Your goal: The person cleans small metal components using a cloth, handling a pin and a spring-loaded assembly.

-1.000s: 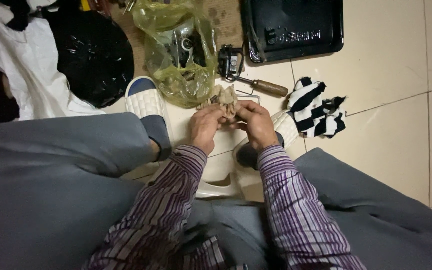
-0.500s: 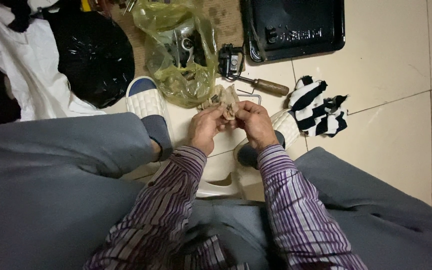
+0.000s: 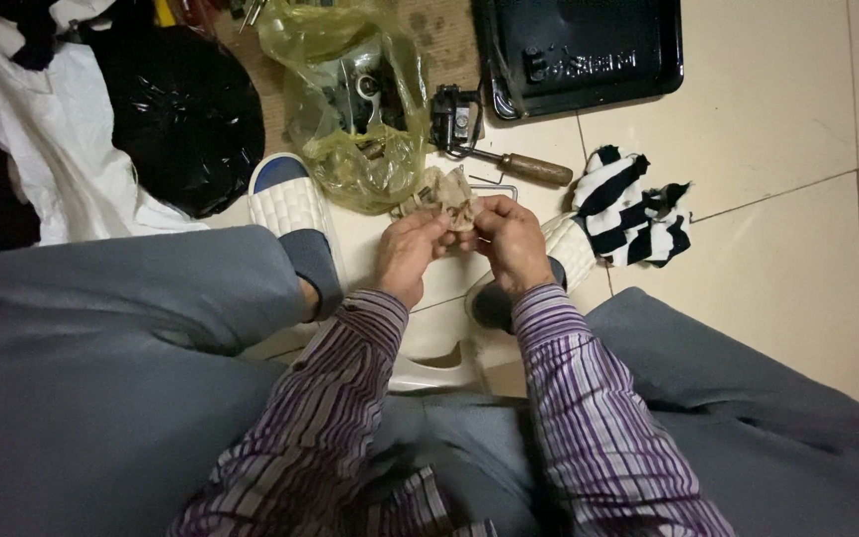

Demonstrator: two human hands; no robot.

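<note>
- Head view: I sit low and look down between my knees at the tiled floor (image 3: 777,328).
- My left hand (image 3: 412,251) and my right hand (image 3: 511,237) meet in the middle, and both are closed on a small crumpled beige cloth (image 3: 446,194); the fingers of each hand pinch it from its own side.
- The cloth is in the air above the floor, just in front of a yellow transparent plastic bag (image 3: 355,99) with metal parts inside.
- Beside my right hand lies a tool with a wooden handle (image 3: 534,167), and near it a black-and-white striped cloth (image 3: 630,207).
- A black tray (image 3: 579,50) lies further away, at the top.
- On the left are a black plastic bag (image 3: 186,114) and a white sheet (image 3: 42,159).
- My feet wear white slippers (image 3: 285,204).
</note>
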